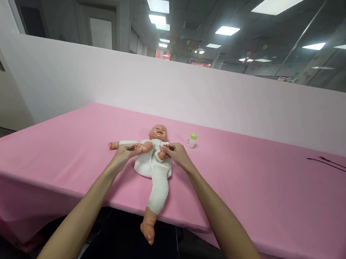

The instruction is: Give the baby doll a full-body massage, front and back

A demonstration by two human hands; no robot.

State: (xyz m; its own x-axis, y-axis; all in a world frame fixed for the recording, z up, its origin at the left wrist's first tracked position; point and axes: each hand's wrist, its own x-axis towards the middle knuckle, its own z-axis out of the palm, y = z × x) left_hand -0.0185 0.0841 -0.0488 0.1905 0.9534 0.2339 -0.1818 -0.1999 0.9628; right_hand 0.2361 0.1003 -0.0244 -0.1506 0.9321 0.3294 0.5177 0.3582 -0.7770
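Pink cloth covers the table (247, 189), and a baby doll (154, 161) lies on its back near the middle of it, head toward twelve o'clock and one leg in white running toward six o'clock, the bare foot hanging past the table's near edge. The doll wears a white garment (148, 166) that spreads loose around its body.

The left hand (126, 152) comes in from seven o'clock and has its fingers closed around the doll's raised foot and lower leg at about nine o'clock of the torso; the thumb lies along the top, the grip snug on the limb. Just beyond it, further toward nine o'clock, the doll's small outstretched arm lies on the cloth.

The right hand (177, 153) comes in from five o'clock and rests at the doll's chest, at about three o'clock of the torso. Its fingertips are pinched together on the doll's bent arm or on the garment edge there; which of the two is too small to tell.

A little bottle (192, 140) with a pale green cap stands upright on the cloth at two o'clock from the doll's head, near but apart from the right hand. Thin dark cables (338, 167) lie on the cloth well away at three o'clock. A pale partition wall (178, 88) rises behind the table at twelve o'clock.
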